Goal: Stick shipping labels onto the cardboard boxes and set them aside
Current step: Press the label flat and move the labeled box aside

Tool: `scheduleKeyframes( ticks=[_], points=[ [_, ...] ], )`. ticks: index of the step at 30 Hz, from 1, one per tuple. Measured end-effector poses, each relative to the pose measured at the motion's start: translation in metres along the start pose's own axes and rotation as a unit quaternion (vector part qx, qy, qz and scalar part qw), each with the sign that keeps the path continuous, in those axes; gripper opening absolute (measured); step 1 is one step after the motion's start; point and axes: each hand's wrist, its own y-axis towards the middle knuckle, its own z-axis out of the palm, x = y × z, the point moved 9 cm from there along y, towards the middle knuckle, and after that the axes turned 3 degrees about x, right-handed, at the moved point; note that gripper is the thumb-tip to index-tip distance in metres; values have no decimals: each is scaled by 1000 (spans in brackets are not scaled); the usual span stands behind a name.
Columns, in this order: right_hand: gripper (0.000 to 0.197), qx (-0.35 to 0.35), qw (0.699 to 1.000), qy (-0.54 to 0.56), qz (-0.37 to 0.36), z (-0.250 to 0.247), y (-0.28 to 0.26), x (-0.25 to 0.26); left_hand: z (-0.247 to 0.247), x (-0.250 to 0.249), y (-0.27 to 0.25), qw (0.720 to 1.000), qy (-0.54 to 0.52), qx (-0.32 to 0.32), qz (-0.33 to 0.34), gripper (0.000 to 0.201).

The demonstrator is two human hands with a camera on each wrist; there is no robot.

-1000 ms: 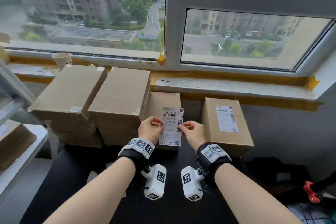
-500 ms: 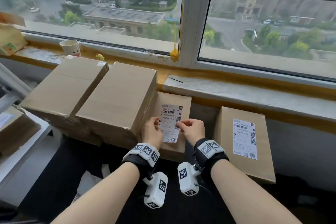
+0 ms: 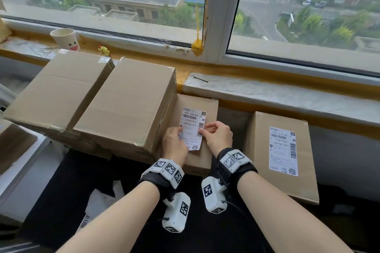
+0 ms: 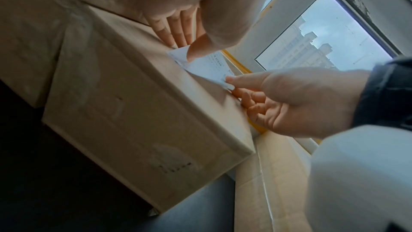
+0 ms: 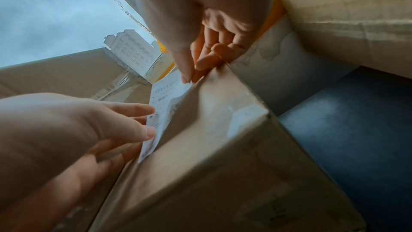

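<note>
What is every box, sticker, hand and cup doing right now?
shipping label: partly down on the small box, both side edges pinched.
small box: closed.
left hand: pinching the label.
right hand: pinching the label.
right box: closed, already labelled.
two big boxes: closed, unlabelled.
paper cup: upright.

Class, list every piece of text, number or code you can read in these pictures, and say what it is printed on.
"190A A161-BB 28": top line of the shipping label held by the left hand and right hand on the small cardboard box.
"190A A161-BB 28": top line of the label stuck on the right-hand box.
Barcodes, QR codes and fine print on both labels: too small to read.
Wrist views: blurred, unreadable.
</note>
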Motion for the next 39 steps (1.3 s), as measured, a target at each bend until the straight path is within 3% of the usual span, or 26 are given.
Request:
scheduleKeyframes(
  ticks=[24,27,33,39],
  points=[
    [16,-25,991,-133,-11,5,-4,15,11,-1,-4,984,132,74,94,48],
    [25,-23,990,-140,-12,3,-5,12,12,0,-9,980,140,85,113,45],
    [70,-29,984,-174,-17,3,-17,5,15,5,-21,969,135,125,165,40],
    [89,39,996,-77,35,19,-33,-24,18,18,-25,962,151,171,152,47]
  ],
)
